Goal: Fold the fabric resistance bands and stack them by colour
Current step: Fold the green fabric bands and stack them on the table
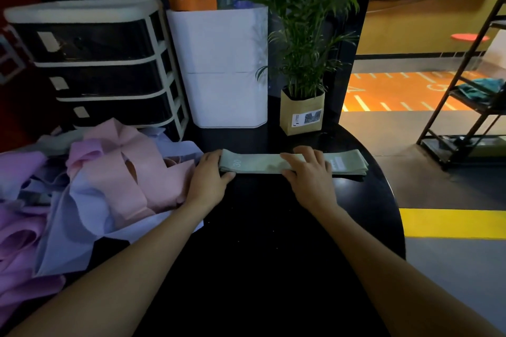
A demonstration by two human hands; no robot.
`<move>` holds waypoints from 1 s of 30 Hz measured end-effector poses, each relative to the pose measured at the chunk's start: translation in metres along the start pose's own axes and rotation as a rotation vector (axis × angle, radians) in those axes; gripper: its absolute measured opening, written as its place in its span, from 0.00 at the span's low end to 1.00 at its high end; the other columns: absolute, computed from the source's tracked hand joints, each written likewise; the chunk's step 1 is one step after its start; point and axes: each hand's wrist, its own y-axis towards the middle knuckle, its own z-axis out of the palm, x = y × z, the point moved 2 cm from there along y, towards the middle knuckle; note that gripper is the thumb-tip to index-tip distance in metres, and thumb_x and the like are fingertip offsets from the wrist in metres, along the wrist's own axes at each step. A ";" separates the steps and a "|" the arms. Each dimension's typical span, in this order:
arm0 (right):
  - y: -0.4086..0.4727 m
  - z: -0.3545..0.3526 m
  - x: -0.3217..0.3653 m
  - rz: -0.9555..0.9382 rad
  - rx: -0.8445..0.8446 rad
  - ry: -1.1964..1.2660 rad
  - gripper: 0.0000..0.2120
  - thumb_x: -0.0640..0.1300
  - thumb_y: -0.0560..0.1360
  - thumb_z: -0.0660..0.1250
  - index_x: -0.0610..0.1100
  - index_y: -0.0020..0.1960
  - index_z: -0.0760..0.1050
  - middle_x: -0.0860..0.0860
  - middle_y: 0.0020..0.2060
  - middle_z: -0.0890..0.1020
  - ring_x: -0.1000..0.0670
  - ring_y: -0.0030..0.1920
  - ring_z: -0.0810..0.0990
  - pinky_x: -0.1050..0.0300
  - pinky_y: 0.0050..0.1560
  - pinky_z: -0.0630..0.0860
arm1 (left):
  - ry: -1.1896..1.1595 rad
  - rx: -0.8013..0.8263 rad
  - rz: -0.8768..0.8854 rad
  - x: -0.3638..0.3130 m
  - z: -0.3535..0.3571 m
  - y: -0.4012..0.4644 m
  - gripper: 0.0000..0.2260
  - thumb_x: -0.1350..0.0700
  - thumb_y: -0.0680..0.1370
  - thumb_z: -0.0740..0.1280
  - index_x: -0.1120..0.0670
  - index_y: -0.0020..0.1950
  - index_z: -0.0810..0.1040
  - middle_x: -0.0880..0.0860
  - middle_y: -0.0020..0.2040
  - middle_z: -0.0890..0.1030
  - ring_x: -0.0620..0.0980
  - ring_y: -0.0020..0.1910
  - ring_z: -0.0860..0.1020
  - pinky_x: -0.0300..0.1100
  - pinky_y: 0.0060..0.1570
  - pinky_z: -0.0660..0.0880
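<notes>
A stack of flat pale green bands (262,163) lies across the far side of the black round table (273,227); the top one shows "30" near its left end. My left hand (209,178) grips the stack's left end, thumb under the near edge and fingers over the far side. My right hand (309,172) lies on the middle of the stack with fingers spread, thumb along the near edge. A loose heap of unfolded bands fills the table's left: pink (128,172), lilac-blue (71,230) and purple (19,241).
Behind the heap stands a black drawer unit with a white frame (104,63). A white container (224,68) and a potted plant in a paper bag (302,112) stand at the back. A metal shelf rack (471,96) stands on the floor to the right.
</notes>
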 end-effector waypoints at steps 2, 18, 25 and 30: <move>0.000 0.001 0.000 -0.014 -0.005 -0.009 0.18 0.49 0.79 0.60 0.53 0.68 0.68 0.51 0.66 0.66 0.48 0.68 0.61 0.48 0.68 0.58 | -0.030 -0.028 0.002 0.004 0.003 -0.001 0.21 0.59 0.75 0.68 0.57 0.68 0.70 0.55 0.65 0.73 0.54 0.64 0.71 0.41 0.63 0.64; 0.000 0.006 -0.002 -0.039 0.004 -0.084 0.18 0.42 0.78 0.61 0.51 0.67 0.70 0.51 0.63 0.68 0.48 0.65 0.64 0.48 0.65 0.61 | -0.023 -0.075 0.024 0.007 0.011 0.001 0.21 0.62 0.77 0.64 0.57 0.71 0.68 0.54 0.68 0.72 0.53 0.67 0.70 0.41 0.67 0.63; -0.003 -0.004 0.007 -0.015 0.029 -0.066 0.18 0.42 0.78 0.60 0.50 0.67 0.69 0.50 0.65 0.67 0.47 0.66 0.63 0.51 0.66 0.61 | -0.043 -0.009 0.048 -0.011 -0.004 -0.001 0.19 0.63 0.76 0.65 0.58 0.67 0.70 0.54 0.68 0.69 0.54 0.65 0.70 0.39 0.64 0.63; -0.002 -0.015 0.049 -0.030 -0.027 -0.007 0.18 0.40 0.78 0.59 0.48 0.68 0.69 0.49 0.63 0.69 0.46 0.63 0.65 0.53 0.61 0.63 | -0.134 0.049 0.097 -0.036 -0.032 -0.005 0.15 0.60 0.75 0.67 0.56 0.62 0.75 0.54 0.64 0.71 0.51 0.62 0.73 0.39 0.62 0.67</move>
